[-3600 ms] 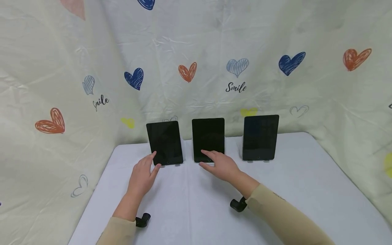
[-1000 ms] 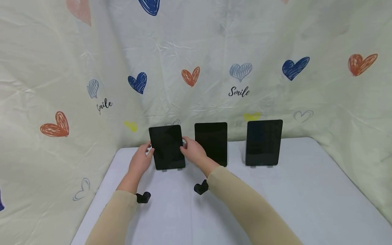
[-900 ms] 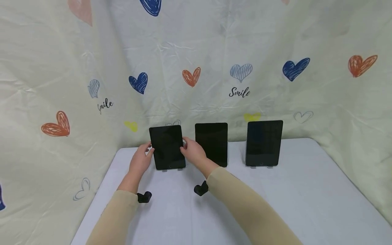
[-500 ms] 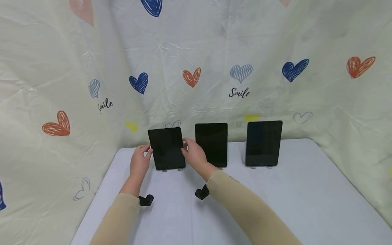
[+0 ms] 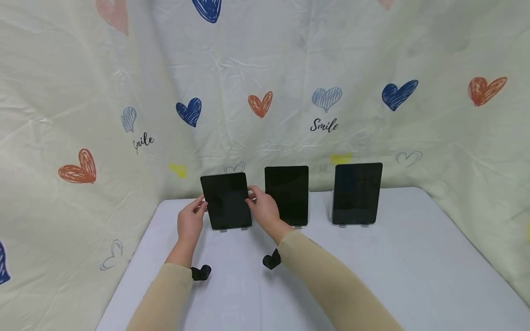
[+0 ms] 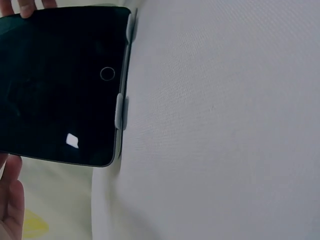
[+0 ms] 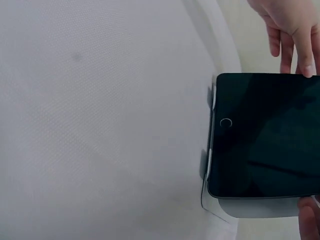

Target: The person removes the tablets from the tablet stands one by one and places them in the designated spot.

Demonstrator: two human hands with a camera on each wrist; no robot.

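Black glass covers the front of the tablet (image 5: 226, 202) which I hold between my two hands, the leftmost in a row of three. My left hand (image 5: 190, 221) pinches its left edge, with the thumb at the front side and other fingers reaching behind. My right hand (image 5: 264, 208) pinches the opposite edge in the same manner, so both grips are closed on it, around the middle of its height, and the screen faces me between them. The lower edge sits in two small hooks (image 6: 119, 111) of a pale stand (image 7: 257, 208), near the round button (image 6: 107, 73). Just to the right is the second tablet (image 5: 291, 188), partly hidden by my right hand and wrist; further, well apart, stands the third tablet (image 5: 357, 193). All three are near the far edge of the table (image 5: 414, 257), which white cloth covers. Behind hangs a cream sheet (image 5: 265, 55), printed with hearts (image 5: 189, 112) and the word "Smile".
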